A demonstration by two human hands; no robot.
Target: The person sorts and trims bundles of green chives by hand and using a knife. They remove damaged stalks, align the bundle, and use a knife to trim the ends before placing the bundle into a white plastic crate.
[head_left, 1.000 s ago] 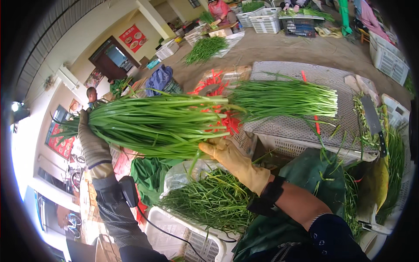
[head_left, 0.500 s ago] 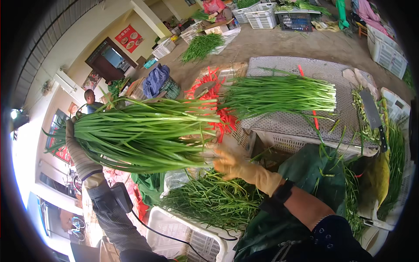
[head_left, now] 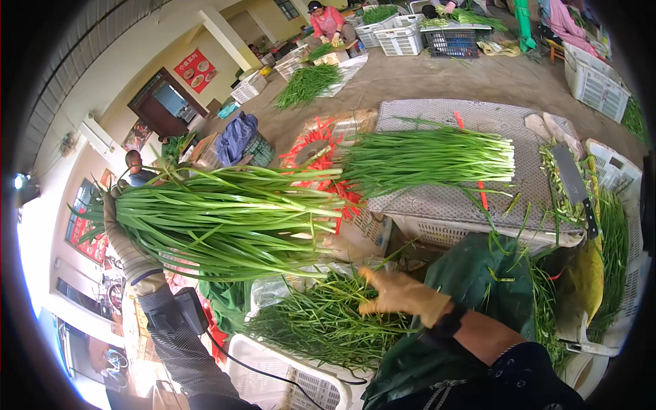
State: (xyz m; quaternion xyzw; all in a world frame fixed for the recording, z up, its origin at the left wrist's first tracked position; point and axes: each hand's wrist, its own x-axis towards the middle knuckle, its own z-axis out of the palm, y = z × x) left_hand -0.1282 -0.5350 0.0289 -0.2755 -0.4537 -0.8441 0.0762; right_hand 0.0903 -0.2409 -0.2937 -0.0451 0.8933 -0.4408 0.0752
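My left hand, in a striped glove, is closed on the leafy end of a big bunch of garlic chives. The bunch lies nearly level in the air, its pale stem ends pointing right. My right hand, in a tan glove, has its fingers apart and holds nothing. It hovers over a heap of loose green leaves, to the lower right of the bunch. A second bunch of chives rests on a grey patterned mat, across a red strip.
A cleaver with a black handle lies among trimmings at the mat's right. Red ties are piled left of the mat. White crates stand below and at the right. A co-worker in pink handles greens at the back.
My right hand has moved down and right, away from the stem ends, over the loose leaves. My left hand keeps its hold on the bunch. The view has shifted slightly.
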